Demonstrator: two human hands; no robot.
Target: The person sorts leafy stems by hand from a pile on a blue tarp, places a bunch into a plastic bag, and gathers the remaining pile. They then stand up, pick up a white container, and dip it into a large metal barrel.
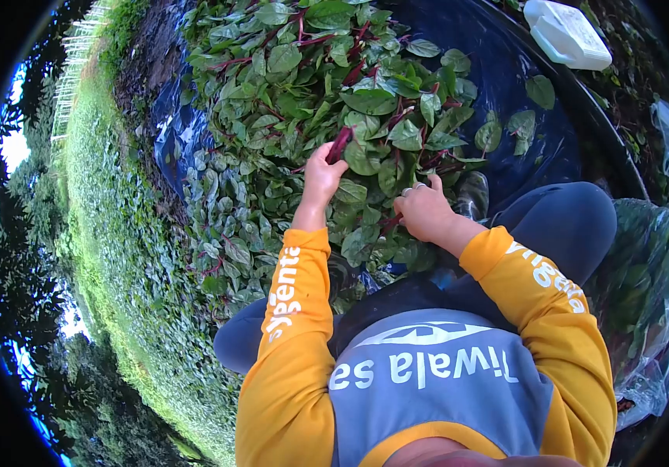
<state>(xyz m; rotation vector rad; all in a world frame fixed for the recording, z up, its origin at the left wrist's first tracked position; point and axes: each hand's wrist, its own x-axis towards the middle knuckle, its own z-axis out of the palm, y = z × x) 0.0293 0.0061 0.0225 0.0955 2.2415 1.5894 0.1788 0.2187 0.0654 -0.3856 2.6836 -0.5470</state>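
Observation:
A large heap of Malabar spinach (272,109), with broad green leaves and purple-red stems, lies in front of me. My left hand (323,177) is closed round a bunch of purple-red stems (340,145), whose leaves point to the right. Just right of it, my right hand (426,210), with a ring on one finger, is curled low over the leaves. A reddish stem (390,224) shows at its fingertips, partly hidden by the hand.
Dark blue plastic sheeting (498,78) lies under the heap, with several loose leaves on it. A white plastic jug (568,35) lies at the upper right. Beside my right knee sits a clear plastic bag (649,288) of leaves. Green field plants (117,194) stretch along the left.

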